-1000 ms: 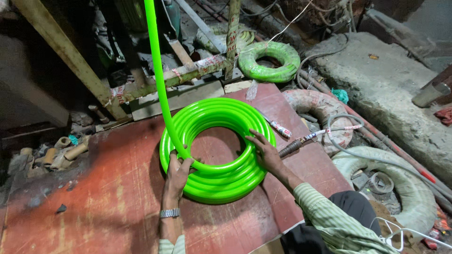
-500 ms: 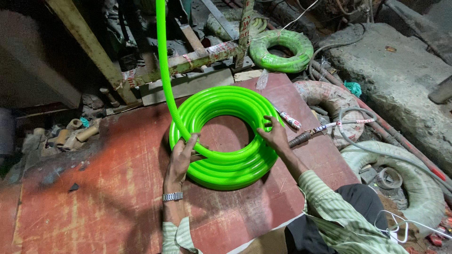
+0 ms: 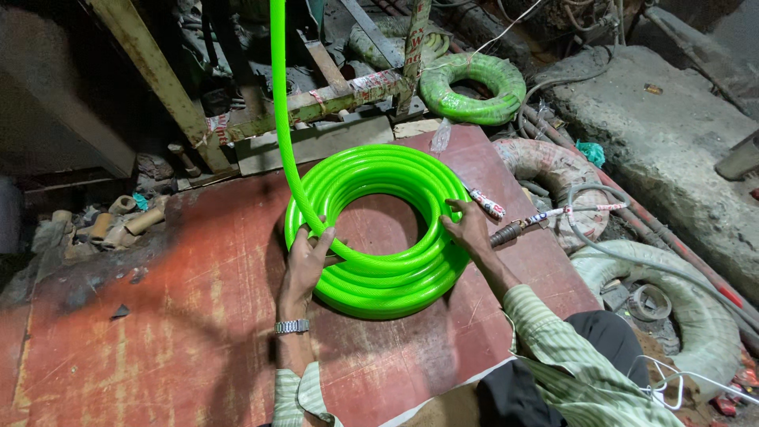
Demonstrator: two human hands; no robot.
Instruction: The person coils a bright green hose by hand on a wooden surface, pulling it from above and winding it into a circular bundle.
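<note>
Head view: bright green hose coil lies flat on the worn red table, near its far right part, with several turns stacked on one another. One free length of the same hose rises from the coil's left side and runs straight up out of the top of the frame. The left hand rests on the coil's near left edge, just where that rising length joins the stack, fingers curled over the turns and closed on them; a metal wristwatch sits on that wrist. The right hand grips the coil's right side, fingers wrapped over the turns from outside. The two hands are well apart, on opposite sides of the ring, both clamped on the hose. Striped shirt sleeves cover both forearms. Beyond the table, a second, darker green hose coil leans among metal bars and clutter. To the right, on the floor, lie pale wrapped coils and a thin grey cable. Small cylindrical bits lie heaped at the table's left far edge
</note>
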